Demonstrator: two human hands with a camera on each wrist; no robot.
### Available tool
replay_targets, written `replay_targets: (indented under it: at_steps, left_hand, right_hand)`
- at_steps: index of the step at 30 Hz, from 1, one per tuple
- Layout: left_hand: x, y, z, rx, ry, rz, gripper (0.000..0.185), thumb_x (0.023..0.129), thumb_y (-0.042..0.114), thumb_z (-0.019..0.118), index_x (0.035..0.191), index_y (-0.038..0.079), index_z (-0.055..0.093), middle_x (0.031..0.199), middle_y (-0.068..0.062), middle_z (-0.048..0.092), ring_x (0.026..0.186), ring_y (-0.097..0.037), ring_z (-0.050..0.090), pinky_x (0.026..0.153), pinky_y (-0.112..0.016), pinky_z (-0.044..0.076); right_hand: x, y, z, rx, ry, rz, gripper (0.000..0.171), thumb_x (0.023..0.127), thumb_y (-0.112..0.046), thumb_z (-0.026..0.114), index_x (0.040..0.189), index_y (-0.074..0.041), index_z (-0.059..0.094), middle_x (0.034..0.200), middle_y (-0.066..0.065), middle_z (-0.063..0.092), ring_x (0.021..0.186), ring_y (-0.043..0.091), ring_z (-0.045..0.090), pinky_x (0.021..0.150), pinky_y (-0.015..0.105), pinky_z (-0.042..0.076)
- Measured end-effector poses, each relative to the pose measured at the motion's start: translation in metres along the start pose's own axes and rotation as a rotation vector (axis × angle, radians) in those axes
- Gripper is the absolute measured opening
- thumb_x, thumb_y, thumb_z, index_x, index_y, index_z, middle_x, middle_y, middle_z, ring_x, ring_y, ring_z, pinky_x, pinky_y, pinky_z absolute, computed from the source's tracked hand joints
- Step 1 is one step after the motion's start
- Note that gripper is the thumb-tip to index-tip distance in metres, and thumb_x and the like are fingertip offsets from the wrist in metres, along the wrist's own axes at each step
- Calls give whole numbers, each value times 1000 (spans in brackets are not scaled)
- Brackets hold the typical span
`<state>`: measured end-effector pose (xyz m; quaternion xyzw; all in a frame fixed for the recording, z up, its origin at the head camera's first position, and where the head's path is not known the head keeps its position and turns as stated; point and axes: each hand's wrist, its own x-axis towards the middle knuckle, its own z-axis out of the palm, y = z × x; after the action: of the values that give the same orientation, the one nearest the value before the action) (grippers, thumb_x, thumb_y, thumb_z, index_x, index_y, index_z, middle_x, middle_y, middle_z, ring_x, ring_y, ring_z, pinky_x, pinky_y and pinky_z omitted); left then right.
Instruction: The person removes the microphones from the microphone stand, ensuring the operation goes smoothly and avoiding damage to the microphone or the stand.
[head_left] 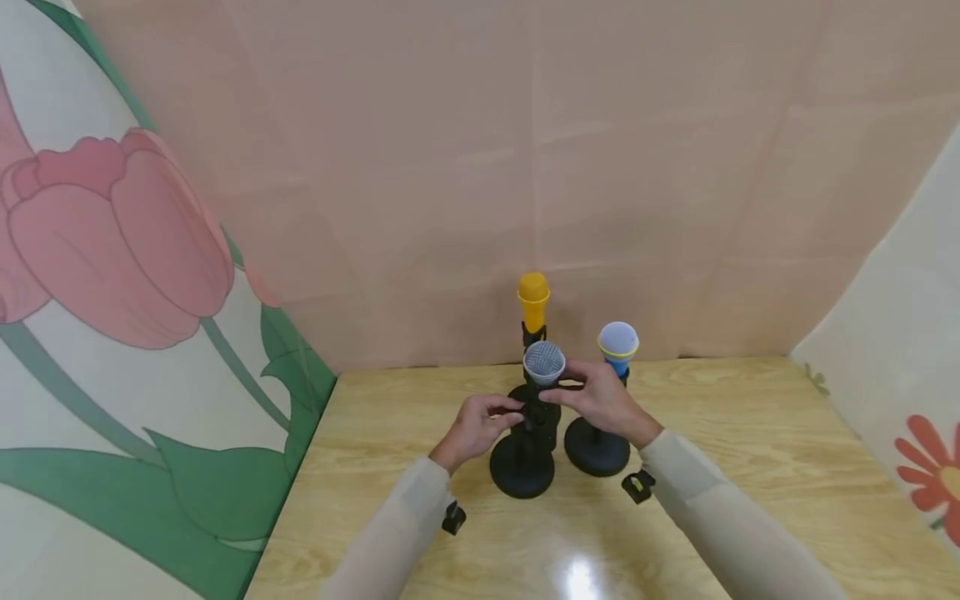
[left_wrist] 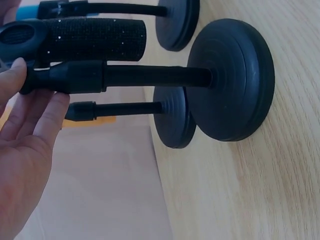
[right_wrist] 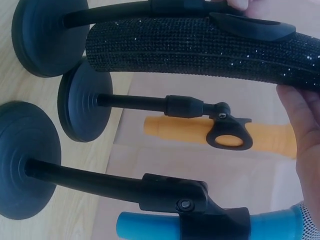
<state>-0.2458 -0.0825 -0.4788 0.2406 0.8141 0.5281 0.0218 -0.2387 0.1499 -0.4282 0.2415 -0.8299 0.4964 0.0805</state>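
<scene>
In the head view, a black microphone (head_left: pixel 544 362) with a silvery mesh head stands in the clip of the front black stand (head_left: pixel 522 475). My right hand (head_left: pixel 603 400) holds this microphone just below its head, thumb and fingers on opposite sides. Its glittery black handle (right_wrist: pixel 165 50) fills the top of the right wrist view, slotted through the clip (right_wrist: pixel 255 27). With thumb and fingertips, my left hand (left_wrist: pixel 30 135) pinches the stand's neck (left_wrist: pixel 75 77) close under the clip joint. The microphone's lower end hangs beside the stand pole.
Behind stands a yellow microphone (head_left: pixel 534 300) on its own black stand. To the right, a blue microphone (head_left: pixel 618 343) with a pale head sits on another stand with a round base (head_left: pixel 597 450). A pinkish cloth wall (head_left: pixel 420 208) borders the wooden table (head_left: pixel 360 467) at the back.
</scene>
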Motion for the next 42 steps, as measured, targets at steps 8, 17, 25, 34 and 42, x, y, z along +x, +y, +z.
replay_targets:
  at_steps: [8, 17, 25, 34, 42]
  left_hand:
    - [3, -1, 0, 8, -1, -9, 17, 92, 8, 73, 106, 2, 77, 106, -8, 74, 102, -20, 68, 84, -29, 57]
    - [1, 2, 1, 28, -1, -47, 15, 93, 11, 72, 105, 6, 78, 105, -4, 75, 101, -19, 66, 87, -34, 55]
    - [3, 3, 1, 38, -9, -60, 15, 93, 11, 72, 105, 6, 78, 106, -3, 75, 102, -19, 66, 89, -34, 55]
    - [2, 3, 0, 38, -20, -84, 15, 93, 13, 72, 106, 7, 78, 107, -2, 74, 104, -20, 66, 90, -37, 55]
    - [3, 4, -1, 44, -29, -79, 16, 94, 13, 72, 107, 8, 78, 108, -2, 74, 104, -19, 65, 91, -36, 55]
  right_hand:
    - [2, -2, -2, 2, -10, 19, 39, 81, -12, 84, 117, -2, 70, 113, 12, 72, 105, 30, 68, 87, 47, 56]
    - [-1, -2, -2, 5, -21, 24, 39, 83, -13, 83, 119, -1, 69, 114, 12, 72, 105, 29, 68, 86, 44, 57]
    - [0, -3, -3, 5, -36, 27, 39, 85, -15, 82, 120, -2, 69, 114, 12, 72, 106, 30, 68, 86, 46, 56]
    - [3, -7, -5, 12, -36, -17, 40, 85, -12, 81, 121, 0, 68, 116, 15, 71, 106, 32, 67, 87, 48, 56]
    - [6, -11, -10, 44, -34, -23, 39, 85, -9, 80, 120, 3, 68, 117, 18, 70, 108, 35, 66, 88, 51, 55]
